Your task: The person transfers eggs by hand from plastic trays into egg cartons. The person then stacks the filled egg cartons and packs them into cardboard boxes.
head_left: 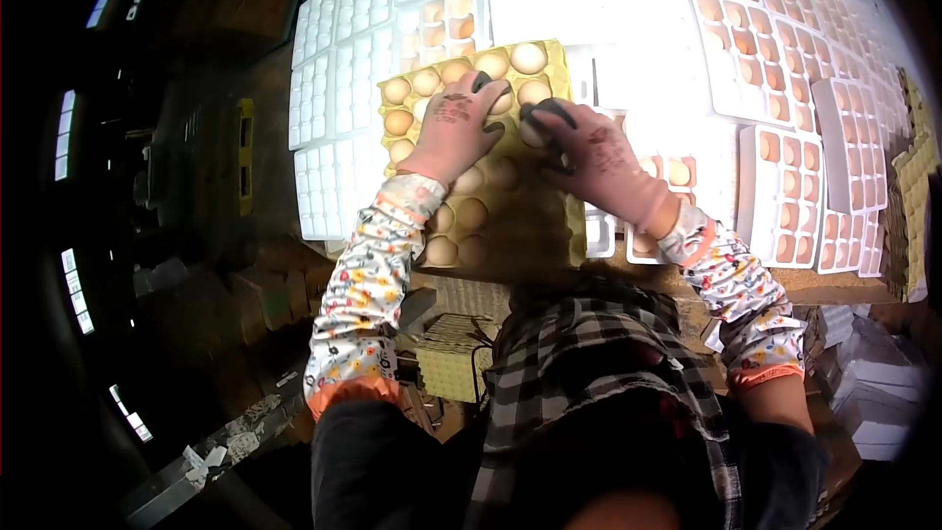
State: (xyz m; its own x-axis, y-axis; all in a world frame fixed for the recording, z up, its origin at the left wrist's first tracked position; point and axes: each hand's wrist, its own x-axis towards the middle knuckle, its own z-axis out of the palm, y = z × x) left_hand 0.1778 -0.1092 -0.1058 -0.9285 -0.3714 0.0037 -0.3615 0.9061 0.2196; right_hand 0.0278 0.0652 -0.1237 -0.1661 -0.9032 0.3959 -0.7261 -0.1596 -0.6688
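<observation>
A yellow moulded egg tray (pixel 577 226) lies in front of me, with light brown and cream eggs (pixel 398 122) in many of its cups. My left hand (pixel 456 130), in a pink glove with dark fingertips, reaches over the tray's middle. Its fingers and thumb are curled round an egg (pixel 501 100). From the right comes my right hand (pixel 603 157), gloved the same way, its fingers bent round another egg (pixel 532 132) above the tray. Part of that egg is behind the dark fingertips. Shadow darkens the tray's lower right cups.
White plastic egg boxes (pixel 339 186) stand in rows at the left. More white boxes (pixel 785 182) filled with eggs cover the right side; the middle is washed out by glare. Stacked yellow trays (pixel 451 358) are below the table edge, and others (pixel 913 186) at far right.
</observation>
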